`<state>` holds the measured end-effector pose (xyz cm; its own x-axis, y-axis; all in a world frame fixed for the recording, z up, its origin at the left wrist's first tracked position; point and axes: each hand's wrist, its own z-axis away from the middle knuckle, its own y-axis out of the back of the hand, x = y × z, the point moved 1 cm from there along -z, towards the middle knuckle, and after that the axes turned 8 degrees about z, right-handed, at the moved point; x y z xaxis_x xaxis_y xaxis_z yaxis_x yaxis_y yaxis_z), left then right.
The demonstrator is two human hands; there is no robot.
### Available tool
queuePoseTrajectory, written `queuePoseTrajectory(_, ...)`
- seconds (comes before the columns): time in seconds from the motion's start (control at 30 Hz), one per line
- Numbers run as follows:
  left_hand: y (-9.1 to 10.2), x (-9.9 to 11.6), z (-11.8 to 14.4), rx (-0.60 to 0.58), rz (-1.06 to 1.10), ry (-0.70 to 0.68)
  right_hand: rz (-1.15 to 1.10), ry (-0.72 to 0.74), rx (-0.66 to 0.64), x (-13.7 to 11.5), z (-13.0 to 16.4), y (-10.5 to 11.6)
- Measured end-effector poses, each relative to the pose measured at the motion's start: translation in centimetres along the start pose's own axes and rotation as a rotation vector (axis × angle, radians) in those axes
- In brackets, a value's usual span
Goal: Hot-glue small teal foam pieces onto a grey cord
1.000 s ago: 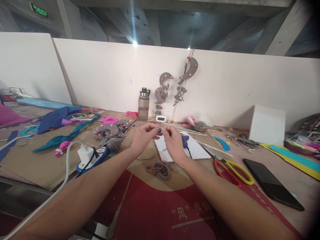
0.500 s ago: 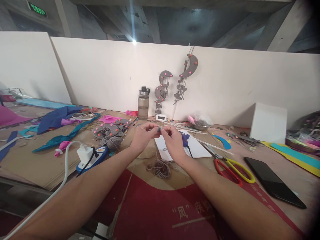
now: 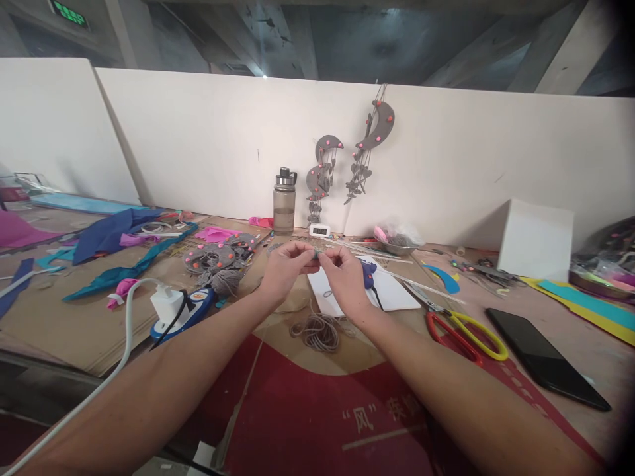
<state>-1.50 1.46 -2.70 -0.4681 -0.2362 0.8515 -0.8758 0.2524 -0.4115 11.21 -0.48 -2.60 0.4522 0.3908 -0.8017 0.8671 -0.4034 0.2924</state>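
Observation:
Fingertip to fingertip, my left hand (image 3: pixel 288 266) and my right hand (image 3: pixel 343 274) meet over the middle of the table. Both pinch a tiny green piece (image 3: pixel 316 254), mostly hidden by the fingers; its kind is too small to make out. Below them lies a loose coil of grey cord (image 3: pixel 317 332). Behind my right hand are a white sheet or board (image 3: pixel 397 301) and a blue glue gun (image 3: pixel 368 274), partly covered by the hand. Grey felt pieces with pink and orange dots (image 3: pixel 213 258) are heaped left of my left hand.
Scissors with red and yellow handles (image 3: pixel 466 334) and a black phone (image 3: pixel 546 357) lie at right. A power strip (image 3: pixel 184 317) with a white cable is at left. At the back stand a water bottle (image 3: pixel 284 205), a small clock (image 3: pixel 320 230) and hanging moon ornaments (image 3: pixel 381 125).
The view has shifted slightly. Both hands stay pinched together, and the green piece shows a little more between the fingertips.

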Motion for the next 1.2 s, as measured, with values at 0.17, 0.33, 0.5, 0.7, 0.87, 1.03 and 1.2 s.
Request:
queuePoseTrajectory(0.17, 0.1, -0.2, 0.0, -0.017, 0.018, 0.014, -0.090, -0.075, -0.020, 0.7, -0.3, -0.4)
queuePoseTrajectory(0.33, 0.0, 0.0, 0.2, -0.009, 0.034, 0.040, -0.202, -0.124, 0.000, 1.5, -0.5, -0.8)
queuePoseTrajectory(0.5, 0.0, 0.0, 0.1, -0.013, 0.046, 0.036, -0.213, -0.103, -0.044, 1.2, -0.4, -0.9)
queuePoseTrajectory(0.7, 0.2, -0.5, 0.1, -0.021, 0.061, 0.057, -0.217, -0.084, -0.034, 1.2, -0.2, -1.0)
queuePoseTrajectory(0.87, 0.1, -0.5, 0.1, -0.017, 0.079, 0.062, -0.178, -0.058, -0.025, 1.1, -0.1, -1.0)
queuePoseTrajectory(1.03, 0.0, -0.2, 0.2, -0.030, 0.060, 0.074, -0.205, -0.079, -0.007, 1.0, -0.3, -1.1)
queuePoseTrajectory(1.2, -0.1, 0.2, 0.1, -0.026, -0.025, 0.093, -0.177, -0.077, 0.001, 0.9, -0.3, -1.0)
